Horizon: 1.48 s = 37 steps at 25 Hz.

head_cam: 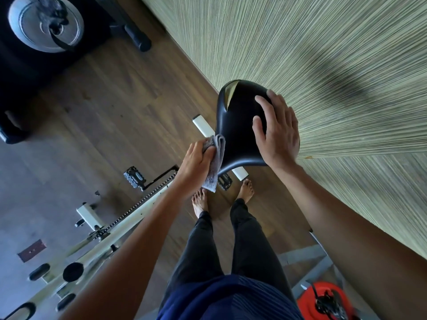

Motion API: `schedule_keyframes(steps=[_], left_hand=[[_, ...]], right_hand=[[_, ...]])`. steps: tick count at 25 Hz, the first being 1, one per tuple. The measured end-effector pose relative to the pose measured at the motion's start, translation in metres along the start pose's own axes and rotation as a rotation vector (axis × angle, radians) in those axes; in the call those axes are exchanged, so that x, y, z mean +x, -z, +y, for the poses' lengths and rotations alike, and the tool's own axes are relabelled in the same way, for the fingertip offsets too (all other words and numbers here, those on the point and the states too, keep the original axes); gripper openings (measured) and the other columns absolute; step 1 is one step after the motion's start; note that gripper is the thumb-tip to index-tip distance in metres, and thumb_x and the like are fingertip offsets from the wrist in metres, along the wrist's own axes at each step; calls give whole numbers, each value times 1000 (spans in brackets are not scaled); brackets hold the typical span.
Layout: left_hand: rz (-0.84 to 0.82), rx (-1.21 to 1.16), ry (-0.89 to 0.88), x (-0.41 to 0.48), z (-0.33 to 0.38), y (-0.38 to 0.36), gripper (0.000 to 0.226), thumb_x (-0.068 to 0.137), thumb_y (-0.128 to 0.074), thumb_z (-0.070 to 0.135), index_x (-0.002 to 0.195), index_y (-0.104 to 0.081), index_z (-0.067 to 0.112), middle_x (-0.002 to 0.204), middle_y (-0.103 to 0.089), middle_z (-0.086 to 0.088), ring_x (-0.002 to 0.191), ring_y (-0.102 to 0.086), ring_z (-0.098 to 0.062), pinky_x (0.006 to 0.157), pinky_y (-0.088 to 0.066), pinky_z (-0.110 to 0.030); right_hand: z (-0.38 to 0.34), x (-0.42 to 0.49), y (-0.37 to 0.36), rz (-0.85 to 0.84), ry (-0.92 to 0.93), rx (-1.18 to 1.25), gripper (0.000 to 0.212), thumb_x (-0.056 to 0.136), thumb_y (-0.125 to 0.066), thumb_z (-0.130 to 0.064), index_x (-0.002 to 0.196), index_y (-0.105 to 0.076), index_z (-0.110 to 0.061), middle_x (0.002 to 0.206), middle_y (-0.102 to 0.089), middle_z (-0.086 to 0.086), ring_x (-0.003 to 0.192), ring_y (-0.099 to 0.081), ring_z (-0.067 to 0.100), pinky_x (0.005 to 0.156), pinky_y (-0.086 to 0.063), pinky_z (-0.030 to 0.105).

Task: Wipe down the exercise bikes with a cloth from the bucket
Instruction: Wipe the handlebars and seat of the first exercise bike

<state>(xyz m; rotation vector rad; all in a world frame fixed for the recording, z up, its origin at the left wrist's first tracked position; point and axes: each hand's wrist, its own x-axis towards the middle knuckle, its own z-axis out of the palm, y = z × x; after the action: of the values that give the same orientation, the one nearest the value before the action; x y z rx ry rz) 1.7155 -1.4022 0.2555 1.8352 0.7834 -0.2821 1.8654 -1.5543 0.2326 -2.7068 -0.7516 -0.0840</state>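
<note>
Bike (97,248) at 7 o'clock, saddle (238,132) centre. Left hand (196,165) grips cloth (216,162) against saddle edge, wiping. Right hand (277,132) flat, fingers spread on saddle, likely steadying.

crumpled grey cloth (215,162) against black saddle (240,125) (torn at top) of cream bike (129,227)

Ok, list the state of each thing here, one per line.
Saddle: cover torn near one edge, yellow showing.
Cloth: bunched, pressed against saddle's side.
Left hand: grips cloth.
Right hand: fingers spread, resting on saddle.
</note>
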Motion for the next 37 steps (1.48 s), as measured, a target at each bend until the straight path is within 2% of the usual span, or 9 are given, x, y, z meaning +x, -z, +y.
schedule_keyframes(steps=[3,6,12,18,22,26,30,32,37], left_hand=[[68,-18,-26,-9,-5,-9,38,106,-38,32,139,-46,15,127,-50,-3,111,-45,-10,93,-34,-26],[279,202,-226,-35,-20,-26,48,106,-38,27,147,-36,3,142,-44,-17,131,-42,-24,112,-36,-39],[230,708,-527,-1,31,-74,60,106,-33,25,155,-11,-2,163,-14,-20,153,-8,-32,124,-6,-45],[111,479,-540,51,88,-77,59,106,-29,26,157,-9,4,166,-4,-12,154,6,-23,125,2,-41],[276,218,-350,24,53,-55,50,107,-33,18,155,-23,7,164,-17,-9,152,-3,-13,125,-12,-44],[248,326,-348,5,22,-56,54,105,-30,20,155,-22,4,164,-18,-12,153,-12,-18,122,-24,-43],[282,408,-384,8,17,-57,53,105,-29,24,153,-26,0,162,-24,-16,151,-21,-22,119,-31,-40],[306,445,-413,8,14,-58,52,106,-32,21,152,-28,-2,160,-26,-18,150,-24,-25,116,-36,-41],[315,483,-437,8,16,-58,51,105,-34,18,150,-29,-4,158,-29,-21,148,-28,-29,111,-42,-47]], right_hand=[[2,-1,-1,-5,-4,3,44,104,-41,-34,147,-47,-26,158,-39,-2,148,-35,21,118,-31,44],[1,0,0,-15,-6,21,45,104,-42,-34,147,-47,-26,159,-39,-2,148,-34,21,119,-31,44],[7,7,18,-104,-105,433,42,105,-44,-30,145,-52,-18,155,-45,-2,147,-34,13,122,-29,38],[0,-2,64,-20,-455,722,34,106,-46,-22,136,-60,-16,139,-60,-3,128,-53,2,109,-45,30],[-32,1,41,-90,-237,491,41,106,-42,-30,144,-50,-16,153,-46,7,142,-40,16,119,-32,38],[-45,25,5,-123,-78,50,55,103,-38,-48,153,-38,-24,158,-39,8,149,-30,30,122,-19,49],[-54,83,-7,-86,-38,120,36,100,-47,-47,125,-65,-30,120,-68,0,113,-61,27,100,-42,42],[-53,108,-6,-213,-65,190,33,100,-46,-47,107,-73,-31,103,-71,-2,93,-66,25,81,-49,36],[-16,116,26,-480,-374,433,31,98,-46,-46,81,-67,-30,79,-72,-12,63,-63,9,61,-39,26]])
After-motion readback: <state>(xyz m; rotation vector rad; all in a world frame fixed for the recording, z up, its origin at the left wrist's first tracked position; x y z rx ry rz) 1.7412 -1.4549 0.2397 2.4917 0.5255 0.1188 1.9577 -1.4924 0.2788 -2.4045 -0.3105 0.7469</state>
